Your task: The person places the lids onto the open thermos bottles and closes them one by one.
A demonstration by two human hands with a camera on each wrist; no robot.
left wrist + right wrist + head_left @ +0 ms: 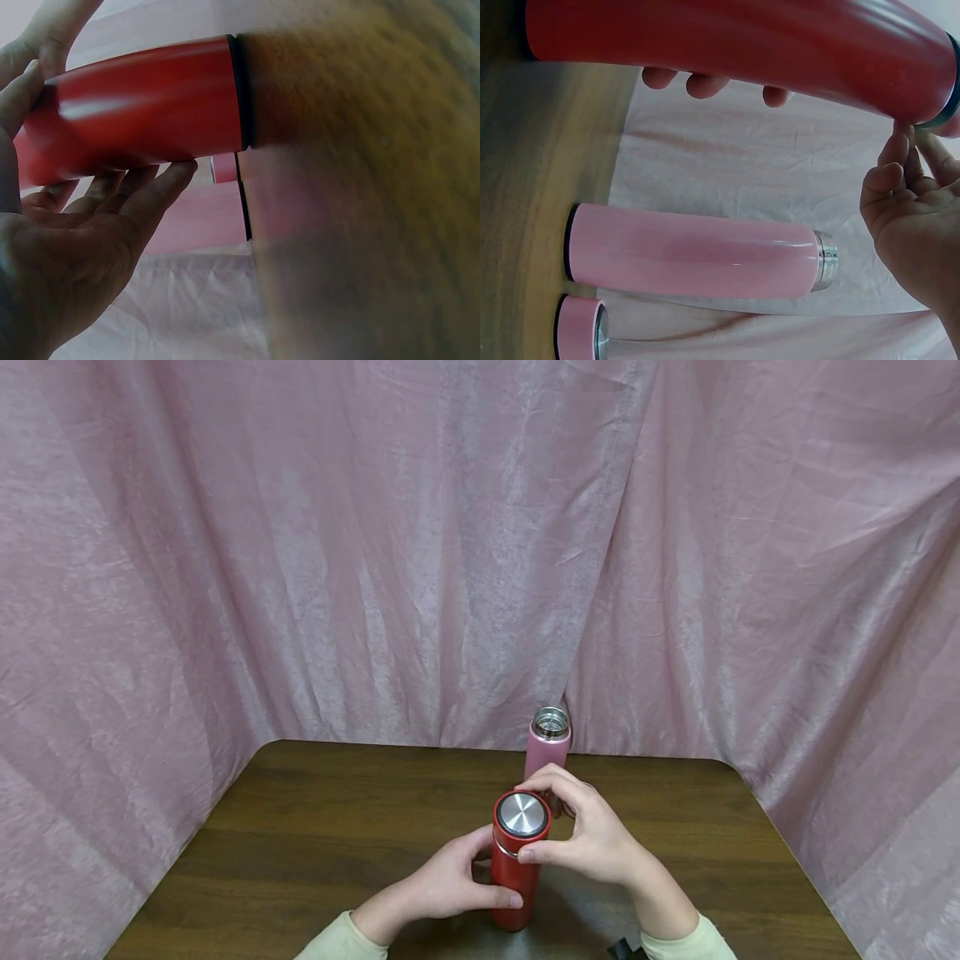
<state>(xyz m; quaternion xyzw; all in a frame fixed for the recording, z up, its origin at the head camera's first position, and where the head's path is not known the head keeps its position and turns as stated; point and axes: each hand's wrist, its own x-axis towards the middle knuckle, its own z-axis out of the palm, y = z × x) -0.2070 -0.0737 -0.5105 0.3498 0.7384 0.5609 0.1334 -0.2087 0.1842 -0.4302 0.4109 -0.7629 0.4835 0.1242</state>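
Observation:
A red thermos (pixel 516 881) with a brushed-metal disc on top stands upright on the table. My left hand (pixel 450 878) holds its body from the left, thumb on the near side and fingers behind, as the left wrist view shows. Up at the thermos lid (pixel 523 817), my right hand (pixel 596 831) grips from the right with thumb in front and fingers on the far side. Behind it stands a pink thermos (pixel 697 251), its steel mouth (pixel 551 723) uncovered. Beside that one, a pink lid (pixel 580 328) sits on the table.
The brown wooden table (pixel 337 802) has rounded far corners. Pink curtains (pixel 375 568) hang along its back and both sides. A small black object (pixel 625 950) shows beside the right wrist at the lower edge of the head view.

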